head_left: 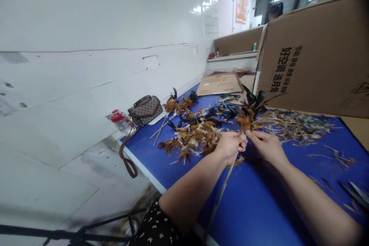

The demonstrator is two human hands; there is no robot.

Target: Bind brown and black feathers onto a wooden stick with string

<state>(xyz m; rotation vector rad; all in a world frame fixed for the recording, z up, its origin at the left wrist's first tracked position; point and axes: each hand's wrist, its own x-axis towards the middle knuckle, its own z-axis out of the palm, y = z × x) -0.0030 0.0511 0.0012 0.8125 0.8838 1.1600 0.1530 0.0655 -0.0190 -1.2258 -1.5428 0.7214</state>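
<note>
My left hand (230, 147) is closed around the thin stick (219, 200) of a feather duster (248, 117). Brown and black feathers fan out from the stick's upper end, and the lower end slants down toward me. Right against it, my right hand (266, 144) pinches feathers at the base of the tuft with thumb and fingers. A pile of loose brown feathers (198, 136) lies to the left of my hands. Paler, thinner feathers (300, 125) are spread out on the right.
Two feather-topped sticks (180, 104) lie at the back left of the blue table (178, 177). Nearby are a brown handbag (147, 110) and a clear bottle (122, 122) with a red cap. Scissors (356, 194) lie at the right. A large cardboard sheet (317, 57) stands behind.
</note>
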